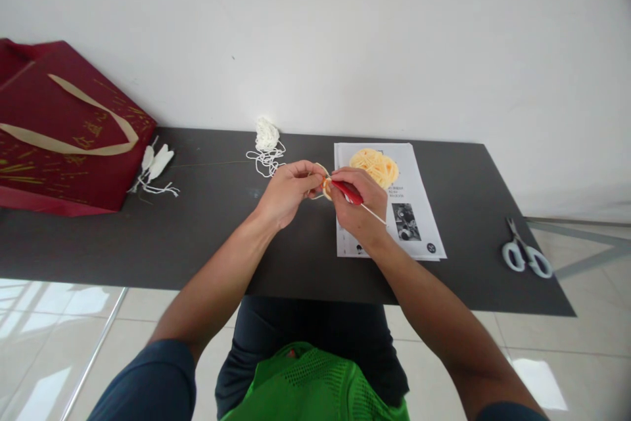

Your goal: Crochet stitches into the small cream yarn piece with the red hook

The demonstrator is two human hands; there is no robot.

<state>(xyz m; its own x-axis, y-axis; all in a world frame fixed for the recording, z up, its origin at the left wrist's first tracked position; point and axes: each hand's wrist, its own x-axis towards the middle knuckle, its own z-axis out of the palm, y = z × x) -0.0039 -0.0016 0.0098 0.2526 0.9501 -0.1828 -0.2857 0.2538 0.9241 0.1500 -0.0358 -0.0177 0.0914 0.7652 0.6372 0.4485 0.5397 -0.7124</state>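
1. Seated at a dark worktop, a person works w/ both bare hands raised just above its middle, forearms reaching in from the bottom edge.
2. Right hand: grip closed around a red-handled crochet hook, handle lying across the fingers, tip pointing left toward the other hand; a pale shaft end sticks out behind the wrist.
3. Left hand: fingers pinched narrow on a small yellow crochet piece, held at the hook's tip, a thin loop of yarn arcing over it. Whether the hook is through a stitch is too small to tell.
4. The two hands meet at the piece, nearly touching, just left of a printed instruction sheet that lies flat on the worktop.
5. A ball of yellow yarn sits on the sheet's upper part, just beyond the right hand.
6. Farther back, near the wall, a small clump of white yarn w/ loose strands trailing toward the hands.
7. Far left: a dark red gift bag lying on its side, beige handle showing; white tassel-like pieces beside it.
8. Far right, well apart: scissors w/ white handles, near the worktop's edge.
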